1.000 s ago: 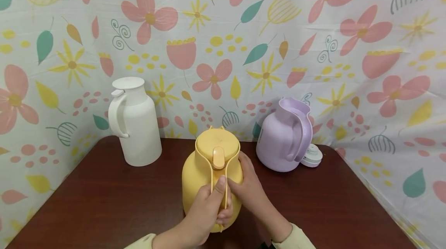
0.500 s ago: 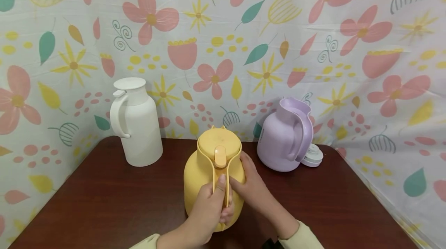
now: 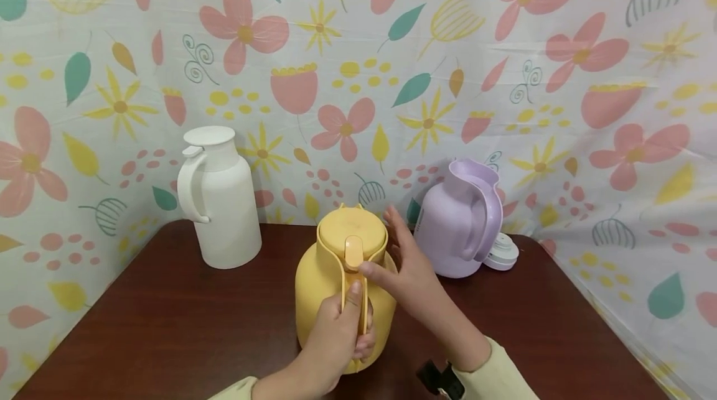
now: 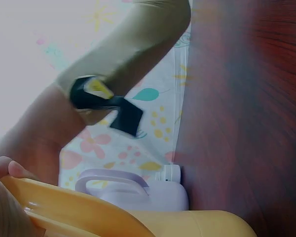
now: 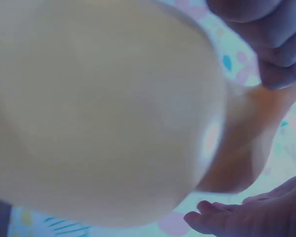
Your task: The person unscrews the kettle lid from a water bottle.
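A yellow thermos jug stands at the middle of the table in the head view, its lid on and its handle towards me. My left hand grips that handle, thumb along its top below the lid's lever. Up beside the neck is my right hand, fingers extended, with the thumb close to the lever; whether it touches I cannot tell. In the right wrist view the jug's pale-looking body fills much of the frame. The left wrist view catches the jug's handle in front.
A white jug stands back left on the dark wooden table. A lidless purple jug is at back right, beside a white stopper. Flowered cloth hangs behind. My right wrist wears a black strap.
My right hand has left the jug's right side and risen towards the lid, its fingers spreading. The left hand keeps its grip on the handle; the jug has hardly moved.
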Available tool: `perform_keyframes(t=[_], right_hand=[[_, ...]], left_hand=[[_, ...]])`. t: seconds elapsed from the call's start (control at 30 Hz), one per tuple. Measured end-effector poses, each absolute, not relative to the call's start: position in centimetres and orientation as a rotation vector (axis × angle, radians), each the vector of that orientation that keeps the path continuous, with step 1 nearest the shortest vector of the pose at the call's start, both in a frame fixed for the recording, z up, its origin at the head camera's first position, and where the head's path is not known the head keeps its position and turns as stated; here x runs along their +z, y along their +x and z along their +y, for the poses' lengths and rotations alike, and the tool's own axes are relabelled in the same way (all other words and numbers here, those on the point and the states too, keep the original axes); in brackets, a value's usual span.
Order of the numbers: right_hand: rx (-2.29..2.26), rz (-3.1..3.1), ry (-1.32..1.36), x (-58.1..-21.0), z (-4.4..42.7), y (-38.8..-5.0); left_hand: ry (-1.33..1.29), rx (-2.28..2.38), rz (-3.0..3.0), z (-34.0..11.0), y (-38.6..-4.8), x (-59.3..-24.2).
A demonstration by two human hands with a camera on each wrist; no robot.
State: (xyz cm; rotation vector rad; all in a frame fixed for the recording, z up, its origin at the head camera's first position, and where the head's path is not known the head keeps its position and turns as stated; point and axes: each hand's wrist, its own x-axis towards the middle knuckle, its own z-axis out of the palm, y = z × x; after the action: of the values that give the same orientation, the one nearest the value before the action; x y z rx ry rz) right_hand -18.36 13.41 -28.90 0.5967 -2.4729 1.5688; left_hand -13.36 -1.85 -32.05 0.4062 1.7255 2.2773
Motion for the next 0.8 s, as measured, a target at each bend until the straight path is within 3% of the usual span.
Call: perform_keyframes(t=[0.23, 0.8], right_hand=[[1.461, -2.625, 0.546, -27.3, 11.9, -18.5], [1.380, -2.615, 0.512, -27.2, 11.2, -19.0]], left_hand=[[0.404, 2.256, 1.741, -2.0, -13.5, -32.2], [0.445, 2.191, 1.737, -2.1, -13.6, -31.8]])
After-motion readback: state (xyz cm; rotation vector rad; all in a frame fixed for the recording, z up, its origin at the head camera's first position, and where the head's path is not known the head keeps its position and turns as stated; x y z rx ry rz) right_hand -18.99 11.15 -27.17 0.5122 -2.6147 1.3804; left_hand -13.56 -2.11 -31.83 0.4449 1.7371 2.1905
